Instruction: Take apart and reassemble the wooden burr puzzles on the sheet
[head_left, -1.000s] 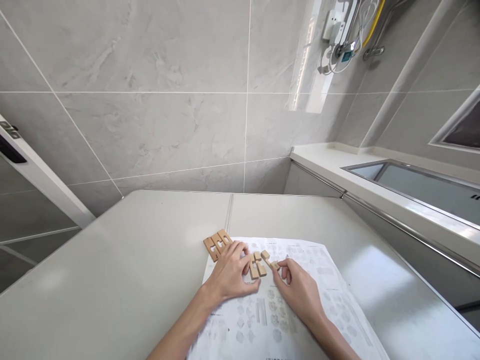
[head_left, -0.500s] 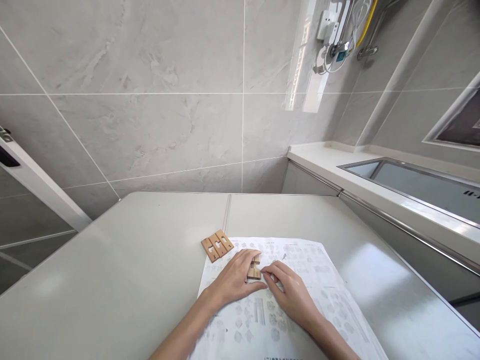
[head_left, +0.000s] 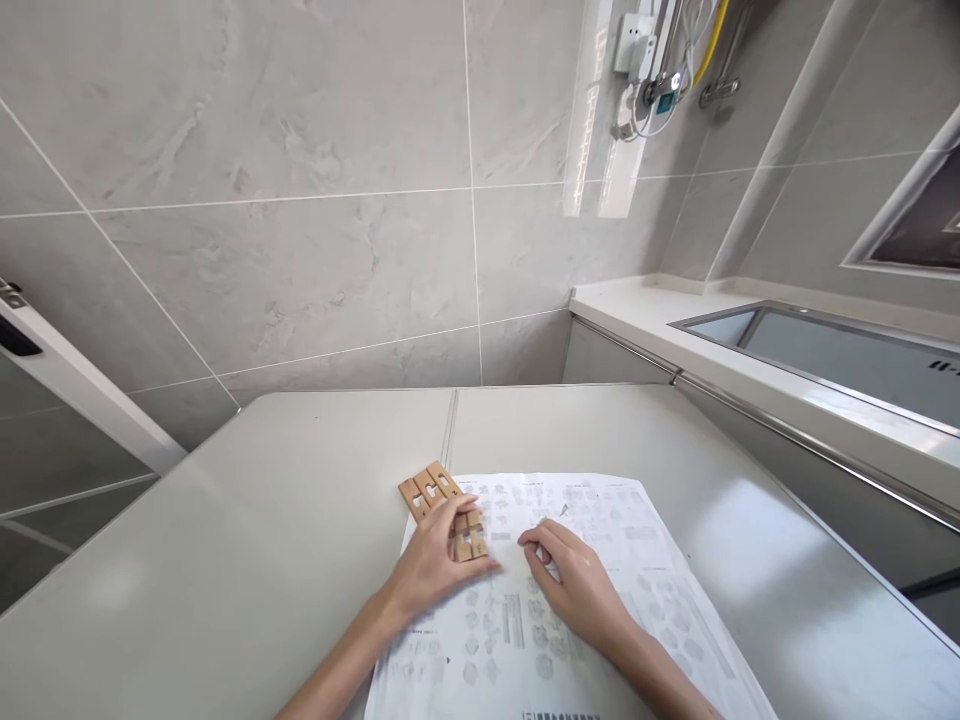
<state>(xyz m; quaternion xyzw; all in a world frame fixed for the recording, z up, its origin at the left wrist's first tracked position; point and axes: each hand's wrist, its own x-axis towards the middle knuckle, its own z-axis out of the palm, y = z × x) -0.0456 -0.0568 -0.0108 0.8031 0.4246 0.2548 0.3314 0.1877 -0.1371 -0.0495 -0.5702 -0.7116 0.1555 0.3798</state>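
My left hand [head_left: 435, 555] is curved around light wooden number tiles [head_left: 468, 548] with cut-out shapes, its thumb at their near edge and its fingers over their far edge. The palm hides part of these tiles. Just beyond the fingers, a row of similar brown tiles [head_left: 429, 486] with cut-outs lies at the paper's far left corner. To the right, my right hand [head_left: 566, 570] rests over the printed paper [head_left: 592, 640], apart from the tiles. Its fingers are curled together, and nothing shows in them.
The paper lies on a pale table [head_left: 247, 560] with a seam [head_left: 451, 425] toward the back. A grey tiled wall [head_left: 315, 270] stands behind. At the right is a counter [head_left: 622, 300] with a sink [head_left: 817, 355]; a white door frame [head_left: 90, 375] stands at the left.
My left hand has slid left with the light wooden tiles, bringing them up to the brown row. My right hand has stayed nearly in place and is now apart from the tiles.
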